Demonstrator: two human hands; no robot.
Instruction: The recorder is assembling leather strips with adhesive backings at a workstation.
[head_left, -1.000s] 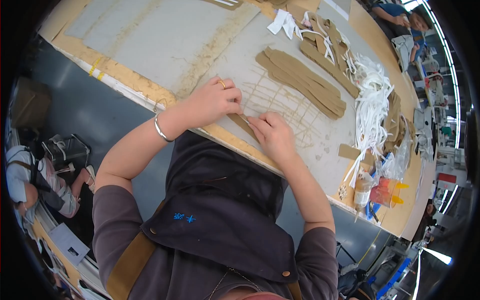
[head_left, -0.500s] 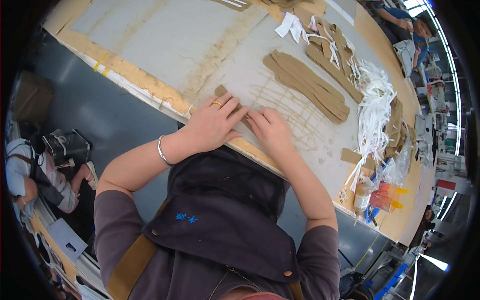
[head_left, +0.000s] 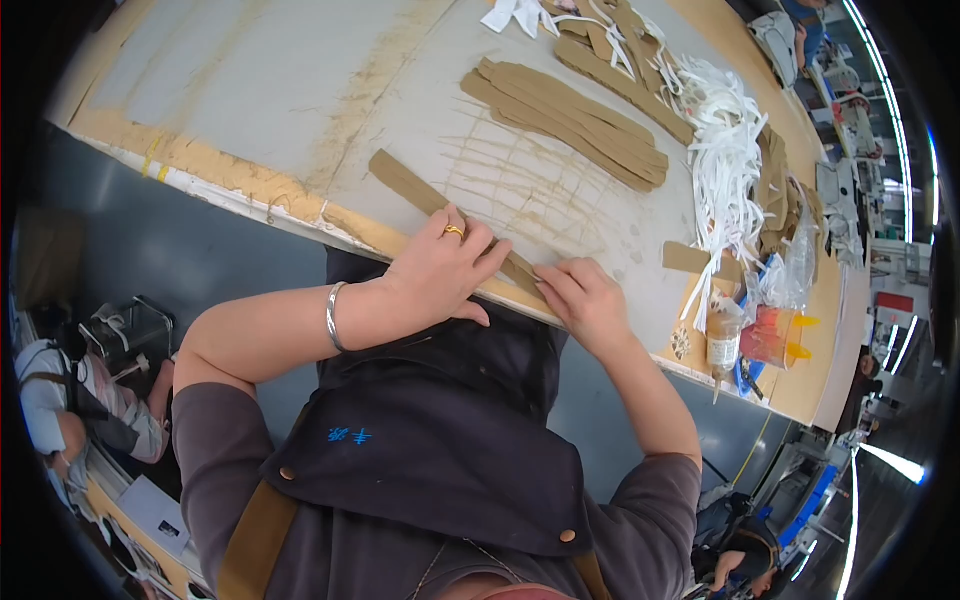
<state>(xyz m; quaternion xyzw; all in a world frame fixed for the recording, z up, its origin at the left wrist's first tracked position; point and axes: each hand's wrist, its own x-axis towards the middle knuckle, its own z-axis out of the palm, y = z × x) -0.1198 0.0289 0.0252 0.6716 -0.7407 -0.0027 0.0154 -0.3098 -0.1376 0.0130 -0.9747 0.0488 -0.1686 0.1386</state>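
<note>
A narrow brown fabric strip (head_left: 405, 182) lies slantwise along the near edge of the work table (head_left: 260, 110). My left hand (head_left: 432, 268) rests across its middle, fingertips pressing down on the strip and the thumb held apart near the table edge. At the strip's near right end, my right hand (head_left: 592, 302) pinches it between thumb and fingers. Part of the strip is hidden under my left fingers. Beyond my hands a fanned stack of brown strips (head_left: 570, 122) lies on the grey tabletop.
A heap of white ribbons (head_left: 725, 150) spreads at the right, beside more brown pieces (head_left: 775, 190). Near the right corner are a clear bottle (head_left: 723, 345) with brownish contents and a red container (head_left: 765, 335) with yellow tips. Another person (head_left: 50, 400) sits at the far left.
Both hands have moved right and nearer in the view, and sit farther apart. More of the brown strip shows beyond my left hand. The whole view has shifted, so the table contents appear farther left.
</note>
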